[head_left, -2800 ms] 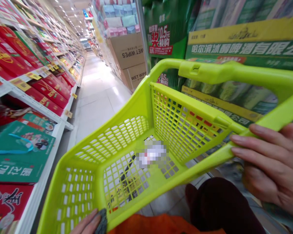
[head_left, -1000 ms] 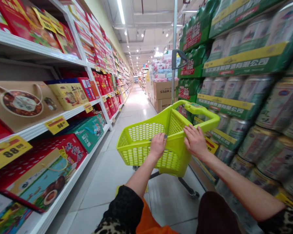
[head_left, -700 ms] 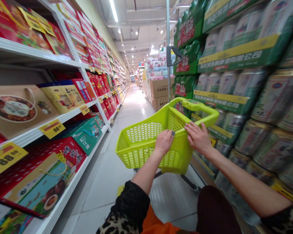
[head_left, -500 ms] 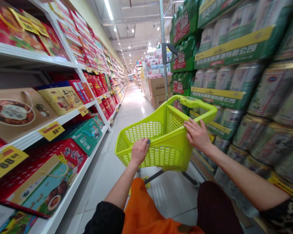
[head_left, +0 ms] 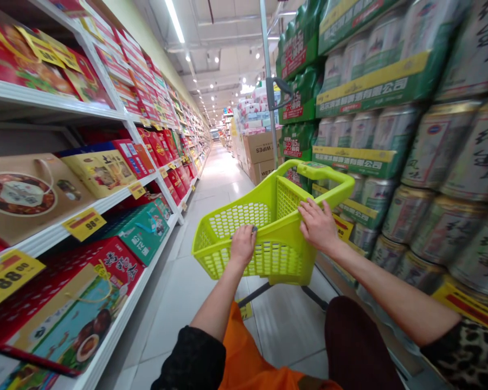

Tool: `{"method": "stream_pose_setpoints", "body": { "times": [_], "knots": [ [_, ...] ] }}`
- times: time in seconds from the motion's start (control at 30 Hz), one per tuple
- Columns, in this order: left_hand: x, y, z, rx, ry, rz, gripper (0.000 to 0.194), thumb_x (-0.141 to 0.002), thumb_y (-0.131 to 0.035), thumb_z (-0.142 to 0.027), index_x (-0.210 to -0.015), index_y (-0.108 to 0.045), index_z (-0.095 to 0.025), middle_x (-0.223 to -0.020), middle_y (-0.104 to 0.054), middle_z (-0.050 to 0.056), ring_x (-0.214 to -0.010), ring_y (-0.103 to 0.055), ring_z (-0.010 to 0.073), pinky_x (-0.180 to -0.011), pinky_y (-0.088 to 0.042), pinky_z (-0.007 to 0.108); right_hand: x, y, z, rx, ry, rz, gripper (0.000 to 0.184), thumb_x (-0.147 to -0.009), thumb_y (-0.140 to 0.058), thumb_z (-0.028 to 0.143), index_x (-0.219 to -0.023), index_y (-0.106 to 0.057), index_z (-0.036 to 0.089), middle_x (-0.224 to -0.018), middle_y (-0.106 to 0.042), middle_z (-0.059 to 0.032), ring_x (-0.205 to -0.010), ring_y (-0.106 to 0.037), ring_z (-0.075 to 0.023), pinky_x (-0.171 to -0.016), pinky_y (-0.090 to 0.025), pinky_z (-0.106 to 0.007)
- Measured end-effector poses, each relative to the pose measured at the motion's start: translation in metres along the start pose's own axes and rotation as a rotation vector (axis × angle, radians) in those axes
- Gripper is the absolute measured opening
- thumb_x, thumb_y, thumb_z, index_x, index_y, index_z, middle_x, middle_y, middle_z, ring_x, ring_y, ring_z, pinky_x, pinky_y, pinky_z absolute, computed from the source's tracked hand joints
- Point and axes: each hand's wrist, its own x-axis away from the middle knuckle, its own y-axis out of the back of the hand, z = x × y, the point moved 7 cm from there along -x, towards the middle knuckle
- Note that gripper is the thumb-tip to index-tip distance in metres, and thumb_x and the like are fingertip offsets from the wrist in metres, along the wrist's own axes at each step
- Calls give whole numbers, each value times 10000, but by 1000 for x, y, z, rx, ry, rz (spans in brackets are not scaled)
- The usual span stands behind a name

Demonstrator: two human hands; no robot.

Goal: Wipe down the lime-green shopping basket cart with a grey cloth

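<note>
A lime-green plastic shopping cart (head_left: 282, 254) stands sideways before my knees, turned towards the left shelves. My left hand (head_left: 243, 245) is closed at the near side rim of its basket. A bit of dark grey cloth (head_left: 254, 229) shows at its fingertips; most of it is hidden under the hand. My right hand (head_left: 318, 225) grips the same rim farther right, close to where the handle (head_left: 327, 173) joins, with its fingers laid over the edge. What I see of the basket's inside shows bare mesh walls.
Shelves with gift boxes (head_left: 142, 230) and yellow price tags (head_left: 84, 223) line the left. Stacked beer cans (head_left: 427, 216) and green bottle packs (head_left: 296, 97) rise close on the right. A metal pole (head_left: 266, 59) and cardboard boxes (head_left: 262, 154) stand behind the cart. A tiled aisle (head_left: 223, 168) runs ahead.
My view has pulled back from leaning over the cart. My left hand has slid right and left along the rim with the cloth. My right hand has stayed near the handle end.
</note>
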Motion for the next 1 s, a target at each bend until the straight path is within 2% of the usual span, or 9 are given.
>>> {"method": "stream_pose_setpoints", "body": {
  "times": [0.07, 0.17, 0.27, 0.37, 0.5, 0.67, 0.77, 0.9, 1.0],
  "knots": [
    [-1, 0, -7, 27, -10, 23, 252, -867, -384, -256, -1032, -550, -161, -1004, -614, 90, -953, -547, 188, -870, -428, 336, 1, 1, -3, -2, 0, 13, 415, -795, -417, 176, -1185, -535, 99, -1261, -516, -130, -1238, -364, -270, -1058, -134, -513],
    [5, 13, 15, 117, 81, 3, 241, -845, -407, -253, -999, -567, -161, -997, -618, 97, -960, -551, 206, -883, -417, 365, 2, 4, -3, -25, -36, 31, 414, -785, -431, 170, -1176, -538, 85, -1274, -501, -142, -1247, -354, -282, -1061, -127, -529],
    [8, 38, 46, 311, 368, -175, 220, -822, -416, -245, -952, -576, -167, -982, -623, 88, -961, -557, 206, -901, -405, 368, 2, 8, 23, -154, -34, 36, 409, -788, -439, 187, -1168, -541, 73, -1280, -490, -159, -1258, -336, -294, -1061, -146, -537],
    [9, 50, 43, 669, 650, -383, 211, -822, -425, -289, -920, -574, -177, -939, -624, 56, -936, -567, 181, -913, -396, 337, 1, 9, 74, -457, 59, 17, 459, -815, -422, 232, -1247, -465, 85, -1341, -422, -143, -1281, -312, -243, -1067, -236, -456],
    [3, 30, -25, 1410, 697, -153, 277, -796, -464, -421, -808, -583, -171, -876, -637, 31, -941, -580, 165, -901, -417, 296, 1, 0, 118, -798, 22, -42, 573, -839, -420, 338, -1364, -288, 149, -1413, -310, -116, -1320, -235, -216, -1069, -259, -439],
    [22, 28, -90, 1937, 606, 301, 552, -764, -382, -629, -943, -593, -151, -1023, -631, 93, -1096, -526, 234, -949, -405, 389, 10, -2, 112, -839, 55, -93, 509, -826, -470, 303, -1312, -374, 186, -1358, -383, -116, -1269, -329, -216, -1046, -304, -430],
    [25, 38, -69, 1575, 499, 223, 516, -760, -446, -571, -1089, -551, -188, -1237, -534, 91, -1266, -362, 238, -1044, -292, 421, 4, 13, 67, -702, 48, -159, 414, -811, -427, 168, -1218, -489, 201, -1258, -486, -101, -1178, -426, -199, -1004, -359, -403],
    [28, 59, -4, 518, 385, -37, 589, -726, -561, -338, -1270, -412, -167, -1436, -301, 103, -1355, -160, 243, -1107, -99, 451, -12, 43, -28, -314, -95, -267, 411, -762, -487, 176, -1168, -548, 154, -1282, -451, -145, -1176, -385, -271, -1016, -309, -456],
    [42, 42, 34, 49, 453, 116, 641, -723, -545, -292, -1311, -359, -114, -1453, -239, 152, -1349, -148, 312, -1076, -95, 549, -17, 47, -70, -59, -163, -211, 401, -774, -505, 238, -1152, -571, 123, -1299, -422, -185, -1156, -380, -318, -983, -328, -469]
  ]
}}
